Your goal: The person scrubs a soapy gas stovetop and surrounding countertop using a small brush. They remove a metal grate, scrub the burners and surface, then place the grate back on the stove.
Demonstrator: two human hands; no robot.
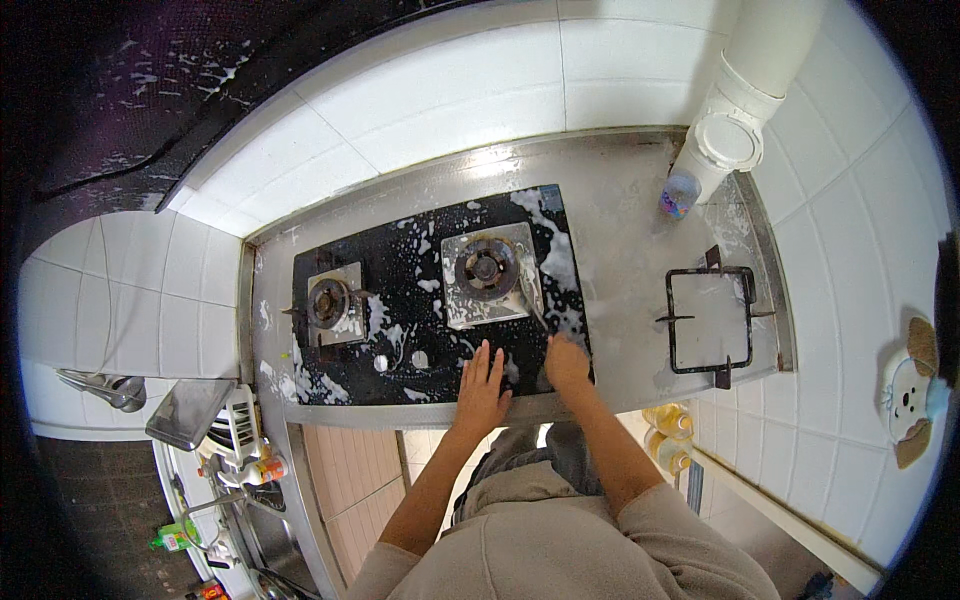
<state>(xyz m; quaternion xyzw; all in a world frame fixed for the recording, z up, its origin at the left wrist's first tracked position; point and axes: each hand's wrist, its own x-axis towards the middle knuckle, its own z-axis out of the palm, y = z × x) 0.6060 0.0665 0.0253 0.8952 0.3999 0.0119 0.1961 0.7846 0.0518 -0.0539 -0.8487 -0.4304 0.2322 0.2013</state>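
Note:
Patches of white foam lie over a black gas cooktop (405, 300). My right hand (568, 364) is closed around a thin tool with a metallic look (534, 307). Its far end reaches the square metal drip plate (465, 311) around the right burner (487, 268); what kind of tool it is cannot be told. My left hand (481, 386) rests palm down near the cooktop's front edge, fingers spread and holding nothing. The left burner (328, 303) sits in a smaller foam-marked plate (352, 330). Two round control knobs (382, 363) show between the burners, left of my left hand.
A black square pan support (709, 321) lies on the steel counter (626, 300) at right. Behind it, a colourful can or bottle (680, 193) stands by a white pipe (724, 142). Oil bottles (667, 439) stand below. A dish rack (244, 424) and sink (281, 544) are at left.

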